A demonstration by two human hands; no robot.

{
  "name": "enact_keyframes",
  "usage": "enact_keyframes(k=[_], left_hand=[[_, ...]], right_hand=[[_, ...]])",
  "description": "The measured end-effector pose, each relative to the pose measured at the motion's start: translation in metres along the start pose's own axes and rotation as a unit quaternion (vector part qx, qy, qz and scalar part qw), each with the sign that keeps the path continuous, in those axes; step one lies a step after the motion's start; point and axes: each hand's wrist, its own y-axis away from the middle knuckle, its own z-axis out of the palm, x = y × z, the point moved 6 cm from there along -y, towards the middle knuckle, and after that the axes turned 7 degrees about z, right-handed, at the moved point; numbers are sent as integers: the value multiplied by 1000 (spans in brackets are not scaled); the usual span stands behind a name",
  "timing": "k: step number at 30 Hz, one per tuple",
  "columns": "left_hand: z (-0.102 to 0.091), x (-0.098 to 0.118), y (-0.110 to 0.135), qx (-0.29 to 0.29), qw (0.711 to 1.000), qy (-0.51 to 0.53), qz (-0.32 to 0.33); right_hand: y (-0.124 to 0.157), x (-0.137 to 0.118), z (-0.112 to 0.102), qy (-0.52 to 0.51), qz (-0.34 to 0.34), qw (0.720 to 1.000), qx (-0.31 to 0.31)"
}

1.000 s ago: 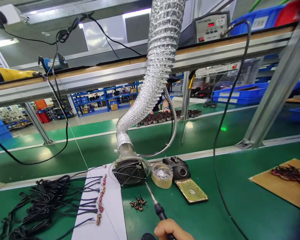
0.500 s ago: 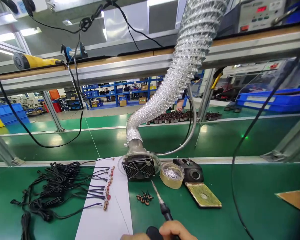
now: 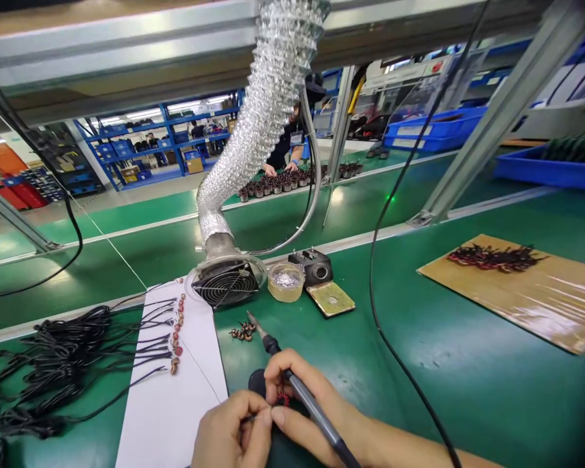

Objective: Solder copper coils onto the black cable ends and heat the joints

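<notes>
Grey soldering iron (image 3: pixel 316 415) aslant in the right hand (image 3: pixel 332 393)

The desk (image 3: pixel 419 299) is plain green, the cables (image 3: pixel 68 354) black, the sheet (image 3: pixel 151 416) white, the soldering iron (image 3: pixel 306 394) grey and black, the sponge (image 3: pixel 332 299) yellowish green, the duct (image 3: pixel 268 110) silver.

Bare L hand (image 3: pixel 229 429), bare R hand (image 3: pixel 327 395), R forearm (image 3: pixel 400 443) bare too, as far as vis.
</notes>
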Motion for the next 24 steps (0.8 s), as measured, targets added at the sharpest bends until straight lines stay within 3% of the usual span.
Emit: enact_keyframes(k=[5, 12, 24], left_hand=[[-10, 25, 3, -32, 999, 14, -10], [-13, 33, 4, -22, 999, -4, 46], [-14, 48, 6, -5, 979, -113, 168]], right_hand=[[7, 0, -3, -108, 6, 994, 7], [10, 1, -5, -216, 41, 975, -22], [11, 13, 1, -154, 112, 982, -7]])
